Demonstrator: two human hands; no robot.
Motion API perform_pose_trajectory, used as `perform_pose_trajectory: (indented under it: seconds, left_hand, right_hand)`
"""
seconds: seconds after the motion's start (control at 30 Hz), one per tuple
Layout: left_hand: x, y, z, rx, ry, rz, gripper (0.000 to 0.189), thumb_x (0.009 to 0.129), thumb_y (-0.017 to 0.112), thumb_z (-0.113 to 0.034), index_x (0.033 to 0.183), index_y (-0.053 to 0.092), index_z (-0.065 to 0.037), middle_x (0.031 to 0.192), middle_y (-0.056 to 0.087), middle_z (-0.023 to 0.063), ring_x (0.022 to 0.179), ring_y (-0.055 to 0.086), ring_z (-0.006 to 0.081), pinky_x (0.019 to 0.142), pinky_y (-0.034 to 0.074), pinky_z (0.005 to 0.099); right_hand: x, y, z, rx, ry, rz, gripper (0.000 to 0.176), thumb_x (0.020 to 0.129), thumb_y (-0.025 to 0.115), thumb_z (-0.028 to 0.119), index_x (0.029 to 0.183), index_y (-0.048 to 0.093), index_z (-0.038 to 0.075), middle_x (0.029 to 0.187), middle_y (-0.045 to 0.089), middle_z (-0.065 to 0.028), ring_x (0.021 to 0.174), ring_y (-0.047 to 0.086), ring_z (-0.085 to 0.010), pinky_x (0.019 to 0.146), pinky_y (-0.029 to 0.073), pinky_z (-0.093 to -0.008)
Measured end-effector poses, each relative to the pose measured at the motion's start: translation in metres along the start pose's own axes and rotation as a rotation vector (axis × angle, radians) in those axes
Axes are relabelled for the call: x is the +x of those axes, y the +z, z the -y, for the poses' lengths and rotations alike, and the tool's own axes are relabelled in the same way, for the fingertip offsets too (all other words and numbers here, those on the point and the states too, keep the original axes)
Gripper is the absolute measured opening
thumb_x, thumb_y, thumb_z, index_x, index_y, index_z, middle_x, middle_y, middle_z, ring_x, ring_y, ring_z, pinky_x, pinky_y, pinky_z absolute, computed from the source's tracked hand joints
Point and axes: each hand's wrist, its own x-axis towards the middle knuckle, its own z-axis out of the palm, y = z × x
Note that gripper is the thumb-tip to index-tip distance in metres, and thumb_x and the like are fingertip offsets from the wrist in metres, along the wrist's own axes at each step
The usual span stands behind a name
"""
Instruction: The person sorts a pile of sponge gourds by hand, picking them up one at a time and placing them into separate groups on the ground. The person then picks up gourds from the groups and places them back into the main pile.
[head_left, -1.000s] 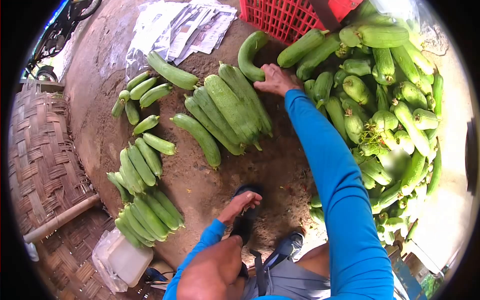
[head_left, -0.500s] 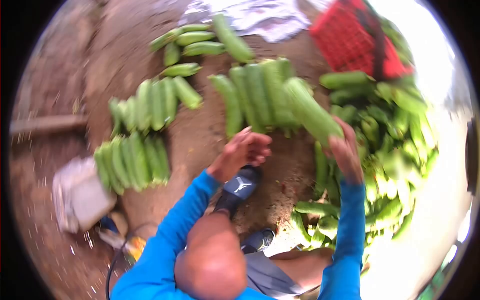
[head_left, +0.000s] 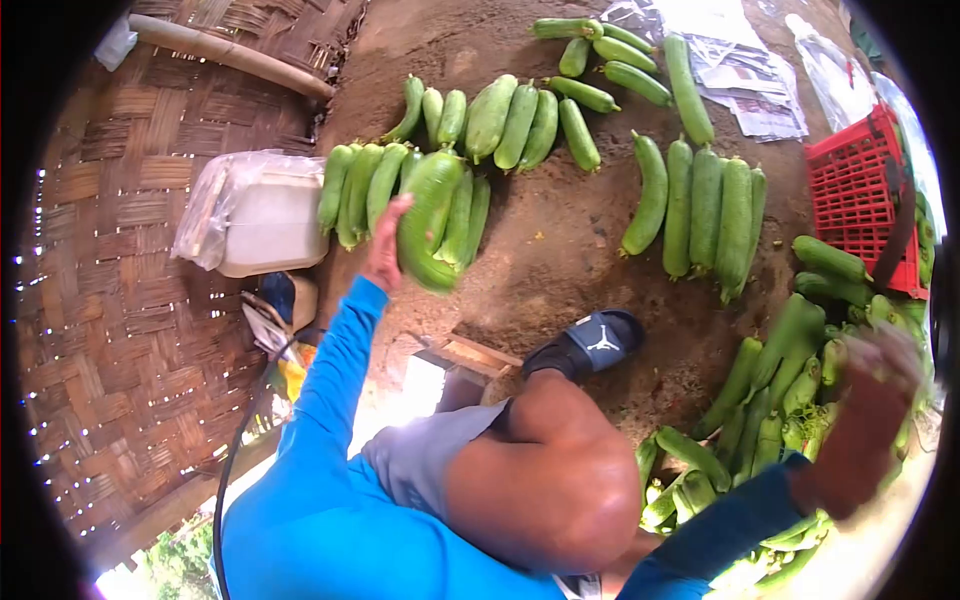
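My left hand point(head_left: 385, 250) is closed around a large curved green gourd point(head_left: 428, 225), holding it over the lower left row of gourds point(head_left: 362, 185). That gourd hides part of the row behind it. My right hand point(head_left: 865, 425) is at the far right, above a heap of green gourds point(head_left: 770, 400). Its fingers are smeared by motion, so whether it grips anything does not show. Another row of gourds point(head_left: 705, 215) lies side by side on the ground at centre right.
Beyond the left row lie more gourds point(head_left: 515, 125), with others near newspaper sheets point(head_left: 745, 70) at the top. A red plastic crate point(head_left: 860, 180) stands right. To the left are a plastic-wrapped pale container point(head_left: 270, 220) and a woven wall point(head_left: 150, 260). My sandalled foot point(head_left: 595, 342) rests mid-ground.
The view has swung left. Earlier my right hand held a gourd by the centre row and my left hand was empty; now a gourd is in my left hand and my right is over the heap.
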Motion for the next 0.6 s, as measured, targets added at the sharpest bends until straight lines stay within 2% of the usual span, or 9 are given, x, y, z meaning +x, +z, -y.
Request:
perform_pose_trajectory:
  seconds: [0.07, 0.17, 0.23, 0.37, 0.4, 0.47, 0.5, 0.57, 0.6]
  left_hand:
    - [0.016, -0.032, -0.019, 0.073, 0.087, -0.048, 0.035, 0.085, 0.063, -0.039, 0.104, 0.061, -0.009, 0.095, 0.063, 0.0033, 0.081, 0.06, 0.0128, 0.07, 0.052, 0.0297]
    - [0.064, -0.076, -0.02, 0.364, 0.283, -0.085, 0.043, 0.084, 0.064, -0.042, 0.108, 0.061, -0.006, 0.099, 0.065, 0.0087, 0.086, 0.062, 0.0174, 0.075, 0.051, 0.0342]
    - [0.078, -0.082, -0.022, 1.045, 0.537, -0.297, 0.058, 0.081, 0.065, -0.05, 0.113, 0.059, -0.002, 0.103, 0.066, 0.0172, 0.094, 0.064, 0.025, 0.081, 0.05, 0.0377]
    - [0.089, -0.056, -0.003, 1.363, 0.411, -0.284, 0.074, 0.077, 0.061, -0.063, 0.12, 0.055, -0.003, 0.107, 0.064, 0.0258, 0.099, 0.063, 0.0379, 0.088, 0.048, 0.0425]
    - [0.097, -0.055, 0.001, 1.369, 0.43, -0.276, 0.074, 0.077, 0.061, -0.063, 0.12, 0.055, -0.003, 0.107, 0.064, 0.0258, 0.099, 0.063, 0.0379, 0.088, 0.048, 0.0425]
    - [0.105, -0.053, 0.019, 1.465, 0.441, -0.271, 0.068, 0.082, 0.056, -0.061, 0.12, 0.055, -0.004, 0.108, 0.063, 0.0268, 0.1, 0.061, 0.0411, 0.088, 0.047, 0.0445]
    - [0.114, -0.061, 0.022, 1.371, 0.385, -0.277, 0.058, 0.088, 0.05, -0.055, 0.118, 0.056, -0.004, 0.109, 0.063, 0.0244, 0.1, 0.061, 0.0414, 0.087, 0.047, 0.0455]
    - [0.125, -0.086, 0.019, 1.299, 0.447, -0.285, 0.048, 0.094, 0.047, -0.046, 0.112, 0.058, -0.004, 0.104, 0.065, 0.0198, 0.095, 0.062, 0.0396, 0.084, 0.048, 0.0456]
    - [0.142, -0.121, 0.029, 1.38, 0.762, -0.241, 0.037, 0.097, 0.046, -0.036, 0.103, 0.061, -0.003, 0.095, 0.065, 0.0174, 0.088, 0.061, 0.0378, 0.08, 0.048, 0.0443]
  right_hand:
    - [0.0, 0.045, 0.06, -0.115, -0.093, 0.094, 0.037, 0.081, 0.065, 0.02, 0.112, 0.058, 0.003, 0.112, 0.055, -0.0123, 0.1, 0.054, -0.0194, 0.078, 0.047, -0.0288]
    - [0.003, 0.093, 0.099, -0.274, 0.053, -0.015, 0.036, 0.078, 0.068, 0.023, 0.108, 0.059, 0.003, 0.112, 0.054, -0.0135, 0.098, 0.053, -0.0196, 0.079, 0.047, -0.0293]
    - [0.008, 0.1, 0.111, -0.34, 0.197, -0.109, 0.036, 0.077, 0.069, 0.024, 0.105, 0.06, 0.003, 0.112, 0.054, -0.0143, 0.097, 0.053, -0.0197, 0.08, 0.046, -0.0296]
    - [0.02, 0.11, 0.12, -0.474, 0.436, -0.256, 0.037, 0.074, 0.072, 0.027, 0.099, 0.061, 0.003, 0.111, 0.054, -0.0159, 0.094, 0.053, -0.02, 0.081, 0.046, -0.0303]
    - [0.023, 0.111, 0.123, -0.497, 0.481, -0.293, 0.037, 0.073, 0.073, 0.028, 0.098, 0.061, 0.003, 0.111, 0.053, -0.0163, 0.094, 0.053, -0.02, 0.082, 0.046, -0.0304]
    - [0.03, 0.115, 0.124, -0.54, 0.612, -0.35, 0.037, 0.071, 0.075, 0.029, 0.095, 0.062, 0.003, 0.111, 0.053, -0.0171, 0.092, 0.052, -0.0202, 0.083, 0.046, -0.0307]
    - [0.033, 0.115, 0.125, -0.553, 0.667, -0.379, 0.038, 0.07, 0.075, 0.03, 0.093, 0.062, 0.003, 0.111, 0.053, -0.0175, 0.092, 0.052, -0.0202, 0.083, 0.046, -0.0309]
    - [0.041, 0.118, 0.127, -0.583, 0.799, -0.438, 0.038, 0.069, 0.077, 0.032, 0.09, 0.063, 0.003, 0.111, 0.053, -0.0182, 0.09, 0.052, -0.0204, 0.084, 0.046, -0.0312]
    - [0.046, 0.118, 0.125, -0.603, 0.873, -0.478, 0.039, 0.068, 0.078, 0.032, 0.089, 0.063, 0.003, 0.111, 0.052, -0.0186, 0.09, 0.052, -0.0205, 0.084, 0.046, -0.0314]
